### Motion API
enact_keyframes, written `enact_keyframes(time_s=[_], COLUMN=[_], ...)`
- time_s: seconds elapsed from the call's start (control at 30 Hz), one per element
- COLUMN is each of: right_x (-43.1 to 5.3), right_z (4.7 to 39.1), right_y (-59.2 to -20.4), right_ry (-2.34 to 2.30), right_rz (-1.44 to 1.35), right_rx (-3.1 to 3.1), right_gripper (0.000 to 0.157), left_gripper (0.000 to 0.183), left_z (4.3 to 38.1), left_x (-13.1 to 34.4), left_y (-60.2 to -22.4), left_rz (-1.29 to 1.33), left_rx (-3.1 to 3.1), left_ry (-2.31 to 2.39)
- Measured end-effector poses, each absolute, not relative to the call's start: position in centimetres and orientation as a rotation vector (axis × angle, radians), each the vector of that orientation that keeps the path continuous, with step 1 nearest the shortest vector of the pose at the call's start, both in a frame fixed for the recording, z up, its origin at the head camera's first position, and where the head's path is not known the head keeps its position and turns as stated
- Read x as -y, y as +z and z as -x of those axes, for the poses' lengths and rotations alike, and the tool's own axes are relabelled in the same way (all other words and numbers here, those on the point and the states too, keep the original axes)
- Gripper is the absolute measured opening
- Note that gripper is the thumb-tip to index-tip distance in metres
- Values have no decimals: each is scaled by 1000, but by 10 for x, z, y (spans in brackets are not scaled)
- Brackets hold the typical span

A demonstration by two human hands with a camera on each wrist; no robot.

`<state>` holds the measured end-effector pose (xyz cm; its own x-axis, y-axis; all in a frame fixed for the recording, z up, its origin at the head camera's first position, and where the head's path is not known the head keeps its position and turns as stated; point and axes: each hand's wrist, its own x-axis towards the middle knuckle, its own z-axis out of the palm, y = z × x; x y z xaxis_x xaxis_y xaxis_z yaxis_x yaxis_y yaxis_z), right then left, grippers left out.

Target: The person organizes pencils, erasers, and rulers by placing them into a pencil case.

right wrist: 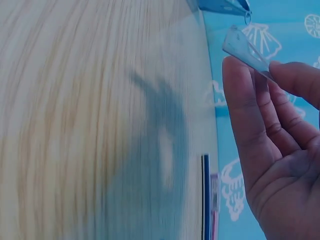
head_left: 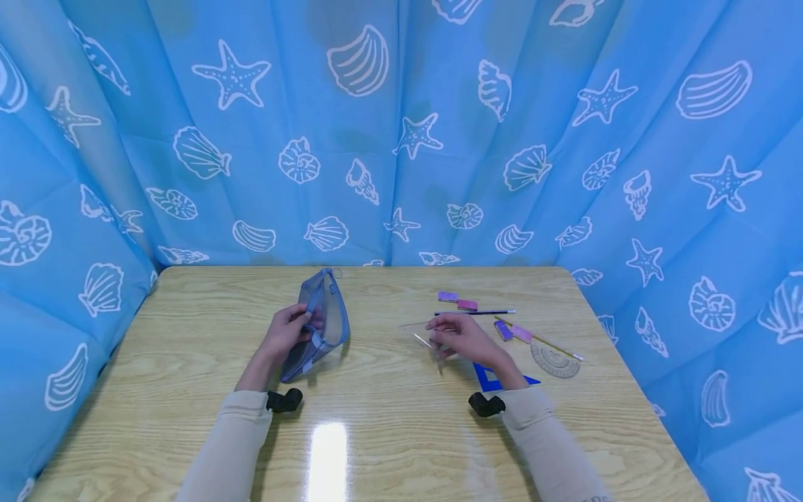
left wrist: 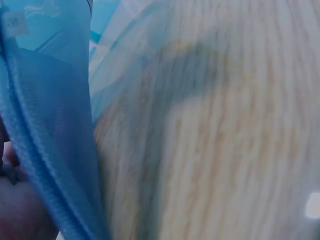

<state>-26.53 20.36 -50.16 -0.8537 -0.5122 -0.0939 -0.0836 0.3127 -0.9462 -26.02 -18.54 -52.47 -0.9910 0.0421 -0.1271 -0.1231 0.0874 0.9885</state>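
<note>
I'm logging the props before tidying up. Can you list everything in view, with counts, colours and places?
Table: 1, pale wood, centre
Curtain: 1, blue with white sea prints, around the table
Pouch: 1, blue, held left of centre
Clear piece: 1, transparent, held right of pouch
Dark pencil: 1, dark, table's right half
Yellow pencil: 1, yellow, farther right
Purple erasers: 2, purple, one near each pencil
Pink erasers: 2, pink, one near each pencil
Protractor: 1, clear, beside yellow pencil
Set square: 1, blue, partly hidden by right wrist
Wrist pieces: 2, black, one per wrist
Sleeves: 2, beige, both forearms
Left grip: 1, bare, on pouch
Right grip: 1, bare, on clear piece
</note>
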Motion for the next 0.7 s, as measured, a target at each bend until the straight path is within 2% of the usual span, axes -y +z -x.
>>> enact_keyframes(time_s=[0.7], right_x=[-128], right_z=[270], right_y=[-484], right_ry=[-1725], right_rz=[475], right_rx=[-2203], right_gripper=[32], left_gripper=[35], left_z=[259], left_x=[187], left_y=[-530], left_rz=[136], left_rx=[-2100], left_ry=[2152])
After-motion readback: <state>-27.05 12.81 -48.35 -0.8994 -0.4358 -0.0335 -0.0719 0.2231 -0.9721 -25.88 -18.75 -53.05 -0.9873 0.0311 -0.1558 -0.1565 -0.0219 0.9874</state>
